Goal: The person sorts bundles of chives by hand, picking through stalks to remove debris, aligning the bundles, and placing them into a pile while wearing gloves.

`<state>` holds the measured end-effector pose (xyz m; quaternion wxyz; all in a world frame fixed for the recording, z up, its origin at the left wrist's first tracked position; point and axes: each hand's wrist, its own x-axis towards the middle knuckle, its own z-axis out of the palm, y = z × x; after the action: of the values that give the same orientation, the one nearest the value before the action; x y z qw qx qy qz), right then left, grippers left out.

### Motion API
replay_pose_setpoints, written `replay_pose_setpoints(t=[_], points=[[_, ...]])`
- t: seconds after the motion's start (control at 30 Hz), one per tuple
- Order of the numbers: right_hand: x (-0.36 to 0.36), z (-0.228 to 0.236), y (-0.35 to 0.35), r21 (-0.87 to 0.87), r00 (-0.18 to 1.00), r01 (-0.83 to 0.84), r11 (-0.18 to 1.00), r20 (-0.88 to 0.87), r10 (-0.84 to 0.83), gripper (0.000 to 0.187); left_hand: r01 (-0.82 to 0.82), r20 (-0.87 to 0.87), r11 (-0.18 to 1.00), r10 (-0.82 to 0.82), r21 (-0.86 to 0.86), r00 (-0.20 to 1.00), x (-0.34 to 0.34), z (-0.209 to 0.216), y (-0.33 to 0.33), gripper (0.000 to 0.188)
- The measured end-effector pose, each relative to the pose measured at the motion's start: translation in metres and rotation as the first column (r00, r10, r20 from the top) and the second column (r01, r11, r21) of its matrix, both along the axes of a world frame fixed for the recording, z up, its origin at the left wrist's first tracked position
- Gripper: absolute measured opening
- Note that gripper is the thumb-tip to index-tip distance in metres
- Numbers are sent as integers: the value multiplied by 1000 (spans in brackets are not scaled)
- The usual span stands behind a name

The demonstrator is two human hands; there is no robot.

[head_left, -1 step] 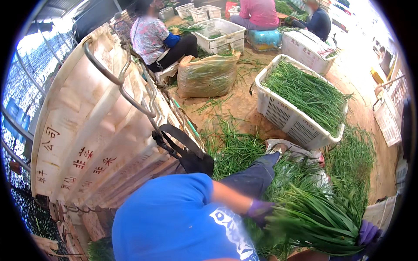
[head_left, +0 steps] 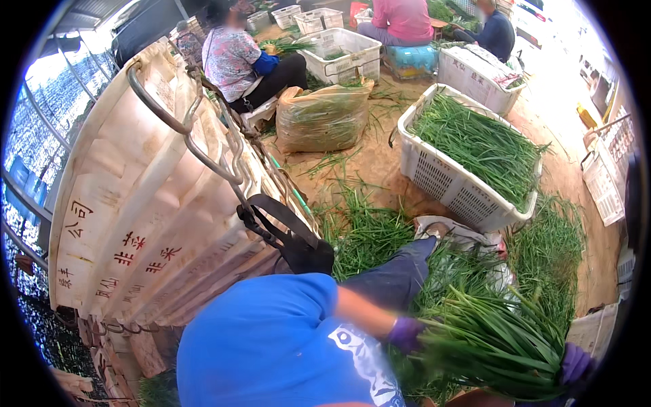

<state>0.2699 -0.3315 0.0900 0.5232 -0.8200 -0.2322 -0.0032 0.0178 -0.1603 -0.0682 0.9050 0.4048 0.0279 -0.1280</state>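
A thick bunch of garlic chives [head_left: 505, 342] with long flat green leaves lies between my hands at the lower right. My right hand [head_left: 576, 365], in a purple glove, is closed round the bunch at its right end. At its left end, my left hand [head_left: 405, 334], also purple-gloved, touches the leaves. Motion blurs that hand and the leaves hide its fingers, so its grip is unclear. More loose chives [head_left: 369, 237] are heaped around my outstretched leg [head_left: 390, 275].
A white crate full of chives [head_left: 475, 146] stands ahead on the right. Stacked white crates [head_left: 135, 197] with a metal handle and black strap rise close on my left. Beyond are a filled plastic bag [head_left: 322, 119] and several seated people, one in a flowered top [head_left: 230, 61].
My left hand and forearm have shifted slightly to the right along the chives. My right hand stays closed on the bunch.
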Motion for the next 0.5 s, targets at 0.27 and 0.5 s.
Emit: replay_pose_setpoints(t=[0.27,0.5], points=[[-18,8,-29,-42,998,61,997,14,-60,21,-94,-114,903,50,-419,992,0,28,23,25],[-31,7,-35,-64,997,67,996,39,-65,21,-129,-211,828,13,-545,977,-30,56,33,22]])
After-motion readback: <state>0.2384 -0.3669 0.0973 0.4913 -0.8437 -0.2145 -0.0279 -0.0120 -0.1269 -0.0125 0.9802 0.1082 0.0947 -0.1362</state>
